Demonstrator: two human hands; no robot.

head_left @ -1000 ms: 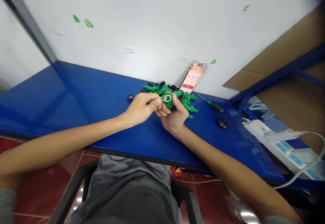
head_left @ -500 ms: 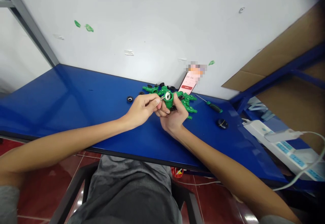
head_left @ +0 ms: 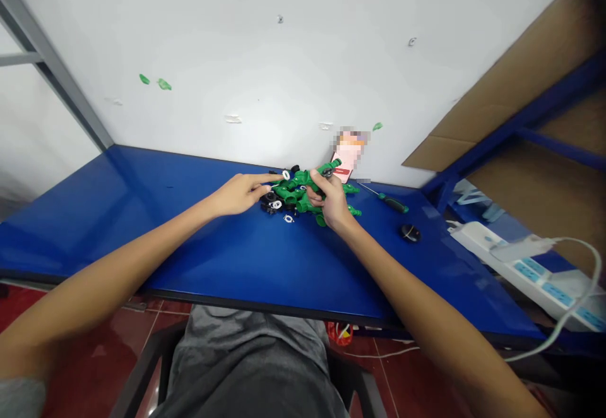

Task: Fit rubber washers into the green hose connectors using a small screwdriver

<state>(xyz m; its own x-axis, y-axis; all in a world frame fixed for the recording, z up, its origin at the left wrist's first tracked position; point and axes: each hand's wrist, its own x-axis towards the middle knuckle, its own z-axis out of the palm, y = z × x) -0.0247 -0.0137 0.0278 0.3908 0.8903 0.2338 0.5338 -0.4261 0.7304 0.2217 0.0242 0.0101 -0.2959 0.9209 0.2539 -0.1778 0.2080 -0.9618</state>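
My right hand is closed around a green plastic hose fitting with a black part on it, held tilted over a pile of similar green fittings. My left hand is left of the pile, index finger stretched forward, thumb below. A thin metal tool shows at the thumb tip, its rest hidden by the hand. A white ring is at the index fingertip, by the held fitting's left end; whether the finger touches it is unclear. More white rings and black parts lie close by.
A phone leans on the white wall behind the pile. To the right lie a green-handled screwdriver and a round black object. A white power strip with a cable borders the blue table at right.
My left hand has moved left, drawing the thin tool away from the fitting's mouth. My right hand has turned the fitting from facing me to lying slanted. The camera view has shifted.
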